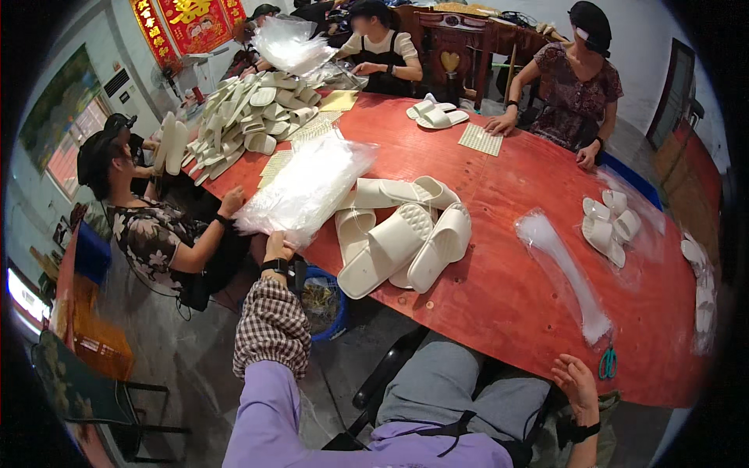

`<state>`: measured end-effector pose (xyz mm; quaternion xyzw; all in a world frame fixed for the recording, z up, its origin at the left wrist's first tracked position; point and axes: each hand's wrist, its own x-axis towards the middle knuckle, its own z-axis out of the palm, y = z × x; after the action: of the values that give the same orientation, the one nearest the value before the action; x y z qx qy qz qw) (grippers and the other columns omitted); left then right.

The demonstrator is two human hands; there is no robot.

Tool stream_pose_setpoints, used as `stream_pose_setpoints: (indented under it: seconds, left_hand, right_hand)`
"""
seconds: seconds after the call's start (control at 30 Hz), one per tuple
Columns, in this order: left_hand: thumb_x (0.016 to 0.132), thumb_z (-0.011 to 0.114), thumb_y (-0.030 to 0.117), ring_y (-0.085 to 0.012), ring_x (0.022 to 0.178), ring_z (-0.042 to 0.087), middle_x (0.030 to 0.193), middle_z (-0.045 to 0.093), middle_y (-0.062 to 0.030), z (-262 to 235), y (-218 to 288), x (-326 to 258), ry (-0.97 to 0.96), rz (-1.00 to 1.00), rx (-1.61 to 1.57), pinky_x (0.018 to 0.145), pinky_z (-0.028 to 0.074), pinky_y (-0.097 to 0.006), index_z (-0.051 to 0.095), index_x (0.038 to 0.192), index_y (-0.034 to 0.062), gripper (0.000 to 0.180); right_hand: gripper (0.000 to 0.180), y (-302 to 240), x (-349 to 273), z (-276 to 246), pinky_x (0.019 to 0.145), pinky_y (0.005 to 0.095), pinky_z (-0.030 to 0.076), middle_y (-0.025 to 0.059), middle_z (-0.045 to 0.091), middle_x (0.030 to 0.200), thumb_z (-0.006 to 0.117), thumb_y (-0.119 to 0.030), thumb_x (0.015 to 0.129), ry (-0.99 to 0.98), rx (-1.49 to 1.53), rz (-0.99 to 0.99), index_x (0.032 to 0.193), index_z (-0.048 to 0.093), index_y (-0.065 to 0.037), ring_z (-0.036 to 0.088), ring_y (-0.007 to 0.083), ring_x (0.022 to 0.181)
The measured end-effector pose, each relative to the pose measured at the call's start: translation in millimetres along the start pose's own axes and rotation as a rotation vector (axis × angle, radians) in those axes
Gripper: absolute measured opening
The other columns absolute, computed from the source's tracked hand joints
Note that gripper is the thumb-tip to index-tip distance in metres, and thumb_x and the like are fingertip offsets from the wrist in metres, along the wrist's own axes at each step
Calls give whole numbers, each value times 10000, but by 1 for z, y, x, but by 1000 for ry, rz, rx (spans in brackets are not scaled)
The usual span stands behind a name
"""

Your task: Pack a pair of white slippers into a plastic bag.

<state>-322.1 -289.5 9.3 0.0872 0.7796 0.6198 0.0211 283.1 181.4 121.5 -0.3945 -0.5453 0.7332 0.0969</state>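
Note:
My left hand, in a checked sleeve cuff, reaches to the table's left edge. Its fingers are closed on the near corner of a stack of clear plastic bags. Just right of the stack lies a loose group of cream slippers, some resting on others. My right hand hovers beside the table's front edge, fingers loosely apart and holding nothing. Close to it on the red tabletop are teal-handled scissors and a long bundle of clear plastic.
The red table curves around me. A large heap of slippers covers its far left. Bagged slippers lie at the right. A blue bin stands below my left arm. Co-workers sit around; one hand touches a sticker sheet.

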Motion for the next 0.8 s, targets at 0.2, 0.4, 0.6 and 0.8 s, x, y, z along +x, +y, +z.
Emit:
stream_pose_setpoints:
  seconds: [0.2, 0.4, 0.6, 0.8]
  left_hand:
    - [835, 506, 65, -320, 856, 641, 961, 630, -135, -33, 12, 12, 337, -353, -712, 724, 527, -463, 581, 1017, -22, 215]
    - [825, 491, 43, -332, 908, 640, 1080, 609, -162, -28, -3, 32, 296, -260, -632, 765, 542, -489, 527, 1146, -40, 334]
    - [819, 476, 11, -339, 951, 626, 1076, 601, -166, -40, 19, 26, 364, -240, -776, 772, 544, -506, 514, 1155, -32, 341]
    - [826, 498, 10, -331, 949, 610, 1070, 597, -153, -29, 32, 12, 399, -253, -901, 796, 532, -510, 531, 1152, -3, 328]
  right_hand:
    - [381, 14, 12, 19, 853, 334, 511, 108, 590, 1207, 576, -241, 960, -110, 65, -5, 1269, 511, -27, 621, 203, 1025]
    - [409, 30, 7, 13, 872, 337, 506, 123, 585, 1219, 576, -241, 955, -91, 89, -3, 1280, 495, -7, 622, 208, 1023]
    - [401, 53, 5, 8, 857, 321, 520, 107, 604, 1186, 612, -247, 930, -61, 130, 12, 1253, 518, -28, 630, 211, 1008]
    - [391, 55, -17, 4, 854, 322, 517, 94, 614, 1164, 599, -241, 936, 3, 162, -58, 1259, 520, -36, 627, 202, 999]
